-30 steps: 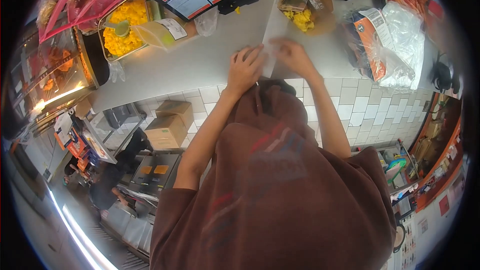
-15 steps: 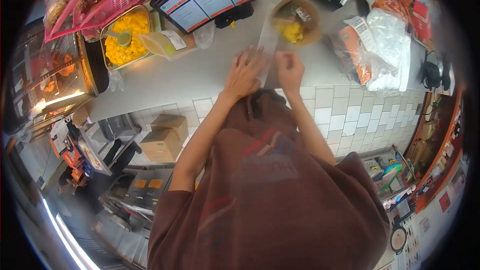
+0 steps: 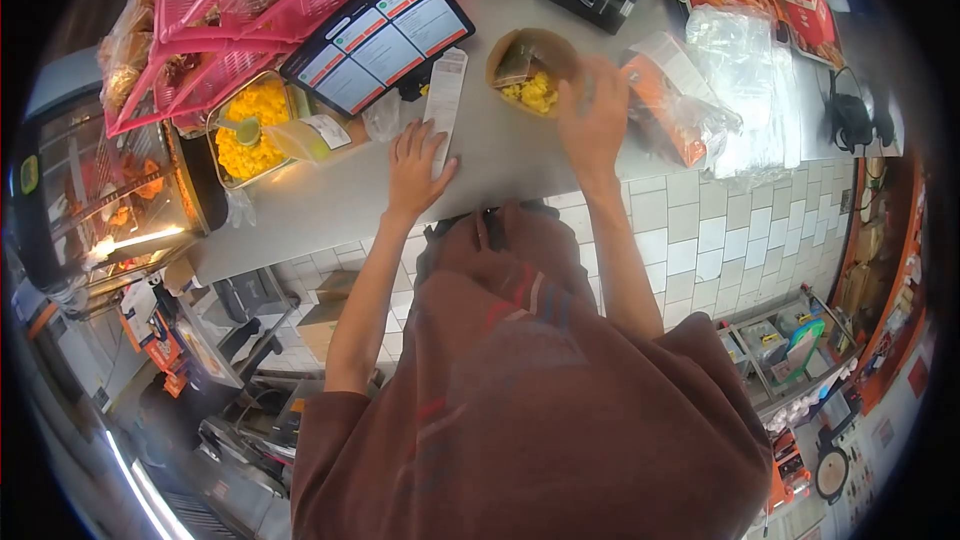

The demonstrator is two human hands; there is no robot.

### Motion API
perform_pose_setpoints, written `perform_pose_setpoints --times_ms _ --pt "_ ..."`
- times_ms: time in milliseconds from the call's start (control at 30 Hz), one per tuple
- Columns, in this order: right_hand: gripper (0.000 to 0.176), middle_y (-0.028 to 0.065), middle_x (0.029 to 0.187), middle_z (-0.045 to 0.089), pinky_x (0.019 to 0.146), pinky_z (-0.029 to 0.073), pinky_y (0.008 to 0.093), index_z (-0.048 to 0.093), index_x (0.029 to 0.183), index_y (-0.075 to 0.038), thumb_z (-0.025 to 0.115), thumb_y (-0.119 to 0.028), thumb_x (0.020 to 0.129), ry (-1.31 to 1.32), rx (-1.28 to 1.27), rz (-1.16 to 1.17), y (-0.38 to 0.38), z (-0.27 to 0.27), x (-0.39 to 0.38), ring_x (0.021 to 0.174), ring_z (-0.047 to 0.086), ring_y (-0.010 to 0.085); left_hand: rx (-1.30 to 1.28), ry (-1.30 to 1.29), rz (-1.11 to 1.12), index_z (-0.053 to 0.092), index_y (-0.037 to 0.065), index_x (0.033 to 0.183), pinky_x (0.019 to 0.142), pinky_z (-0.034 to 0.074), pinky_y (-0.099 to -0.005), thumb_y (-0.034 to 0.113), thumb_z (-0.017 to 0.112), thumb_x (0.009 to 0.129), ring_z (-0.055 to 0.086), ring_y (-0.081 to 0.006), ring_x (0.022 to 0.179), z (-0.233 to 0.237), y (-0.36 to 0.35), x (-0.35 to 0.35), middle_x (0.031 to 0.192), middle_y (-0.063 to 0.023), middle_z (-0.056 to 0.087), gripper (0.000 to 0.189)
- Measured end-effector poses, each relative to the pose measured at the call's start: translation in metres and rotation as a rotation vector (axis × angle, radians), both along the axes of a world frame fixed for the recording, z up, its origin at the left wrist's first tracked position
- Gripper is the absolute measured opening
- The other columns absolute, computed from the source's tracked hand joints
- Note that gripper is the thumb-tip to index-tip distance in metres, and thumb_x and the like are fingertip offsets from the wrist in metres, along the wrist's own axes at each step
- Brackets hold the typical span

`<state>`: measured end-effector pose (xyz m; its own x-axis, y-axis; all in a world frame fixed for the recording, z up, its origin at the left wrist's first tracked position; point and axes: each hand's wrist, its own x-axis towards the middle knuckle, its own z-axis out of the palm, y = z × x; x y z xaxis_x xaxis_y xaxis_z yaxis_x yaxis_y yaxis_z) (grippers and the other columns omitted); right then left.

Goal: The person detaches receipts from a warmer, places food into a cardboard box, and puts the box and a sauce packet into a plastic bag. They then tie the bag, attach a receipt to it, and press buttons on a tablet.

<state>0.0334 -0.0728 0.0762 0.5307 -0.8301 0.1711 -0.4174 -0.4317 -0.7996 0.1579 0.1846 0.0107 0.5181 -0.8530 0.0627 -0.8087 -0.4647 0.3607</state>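
My left hand (image 3: 418, 170) lies with fingers spread over the lower part of a long white paper slip (image 3: 447, 90) on the steel counter, just below the tablet. At the right side of a brown paper bowl (image 3: 497, 62), my right hand (image 3: 597, 115) is smeared by motion. Its fingertips appear to overlap the rim; whether they grip it cannot be made out. Inside the bowl are yellow rice (image 3: 535, 93) and something dark under what looks like clear film.
A tablet (image 3: 385, 35) and pink baskets (image 3: 225, 35) stand at the back left, beside a tray of yellow rice (image 3: 245, 145). A black tape dispenser (image 3: 585, 0) stands behind the bowl. Plastic bags (image 3: 745, 90) lie to the right.
My left hand and the paper slip have moved left, away from the bowl. My right hand has gone up from the counter's front to the bowl's right side. The camera view has shifted too.
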Motion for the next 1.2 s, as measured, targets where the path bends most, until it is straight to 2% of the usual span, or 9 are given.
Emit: perform_pose_setpoints --times_ms 33,233,567,633,733,867,1000,1067,1200 --pt "0.034 0.0161 0.133 0.054 0.096 0.046 0.0460 0.065 0.113 -0.003 0.071 -0.014 0.082 0.091 -0.233 0.084 -0.004 0.010 0.003 0.121 0.051 0.0369 -0.027 0.020 -0.007 0.059 0.011 0.124 0.111 0.026 -0.0504 0.029 0.066 0.087 0.036 -0.0340 0.138 0.001 -0.001 0.000 0.143 -0.0118 0.047 0.042" --pt "0.024 0.0116 0.125 0.059 0.086 0.048 0.0468 0.069 0.103 -0.006 0.070 -0.015 0.081 0.572 -0.472 0.265 -0.035 -0.025 0.040 0.115 0.053 0.0329 -0.110 0.009 0.041 0.060 0.012 0.123 0.110 0.028 -0.0507 0.022 0.067 0.087 0.039 -0.0326 0.136 0.006 -0.040 -0.007 0.140 -0.0109 0.050 0.038" --pt "0.021 0.0112 0.125 0.060 0.087 0.046 0.0470 0.069 0.102 -0.005 0.068 -0.013 0.082 0.147 -0.233 0.243 -0.041 0.007 0.032 0.117 0.052 0.0320 -0.389 0.105 0.250 0.068 0.010 0.110 0.104 0.032 -0.0481 0.025 0.074 0.080 0.046 -0.0312 0.123 0.070 -0.149 -0.007 0.133 -0.0100 0.052 0.035" --pt "0.018 0.0121 0.129 0.059 0.087 0.045 0.0490 0.071 0.097 -0.005 0.068 -0.012 0.081 0.389 -0.431 0.282 -0.039 0.007 0.032 0.120 0.050 0.0333 -0.181 0.046 0.246 0.071 0.008 0.106 0.102 0.032 -0.0485 0.026 0.076 0.077 0.046 -0.0318 0.123 0.072 -0.165 -0.003 0.135 -0.0115 0.050 0.034" --pt "0.014 0.0129 0.132 0.058 0.088 0.044 0.0495 0.073 0.090 -0.005 0.071 -0.013 0.078 0.607 -0.453 0.319 -0.042 -0.016 0.048 0.122 0.049 0.0344 0.061 0.010 0.212 0.073 0.011 0.102 0.102 0.033 -0.0491 0.025 0.077 0.076 0.047 -0.0318 0.124 0.059 -0.172 0.005 0.134 -0.0115 0.054 0.029" --pt "0.011 0.0127 0.134 0.058 0.090 0.044 0.0467 0.074 0.083 -0.006 0.074 -0.014 0.075 0.588 -0.427 0.313 -0.049 -0.017 0.053 0.123 0.049 0.0329 -0.119 0.049 0.202 0.072 0.009 0.096 0.102 0.034 -0.0478 0.020 0.075 0.077 0.050 -0.0308 0.122 0.060 -0.162 0.009 0.130 -0.0114 0.057 0.021" --pt "0.011 0.0121 0.124 0.063 0.089 0.046 0.0427 0.070 0.088 -0.006 0.073 -0.010 0.079 0.256 -0.142 0.300 -0.052 0.040 0.018 0.115 0.057 0.0298 -0.488 0.344 0.373 0.066 0.003 0.091 0.097 0.043 -0.0420 0.008 0.069 0.079 0.060 -0.0269 0.108 0.101 -0.116 0.002 0.114 -0.0116 0.065 0.014" --pt "0.009 0.0109 0.107 0.069 0.083 0.049 0.0348 0.066 0.091 -0.004 0.070 -0.009 0.086 0.120 0.278 0.255 -0.050 0.076 -0.003 0.097 0.065 0.0232 -0.509 0.535 0.494 0.062 0.002 0.090 0.092 0.048 -0.0365 0.006 0.067 0.085 0.064 -0.0206 0.098 0.117 -0.083 -0.004 0.106 -0.0104 0.069 0.007" --pt "0.009 0.0080 0.093 0.071 0.078 0.050 0.0270 0.063 0.095 -0.003 0.067 -0.010 0.093 -0.057 0.619 0.131 -0.053 0.079 -0.039 0.083 0.065 0.0141 -0.689 0.926 0.709 0.062 0.000 0.095 0.089 0.049 -0.0317 0.007 0.062 0.093 0.064 -0.0146 0.095 0.134 -0.059 -0.015 0.106 -0.0095 0.071 0.007"
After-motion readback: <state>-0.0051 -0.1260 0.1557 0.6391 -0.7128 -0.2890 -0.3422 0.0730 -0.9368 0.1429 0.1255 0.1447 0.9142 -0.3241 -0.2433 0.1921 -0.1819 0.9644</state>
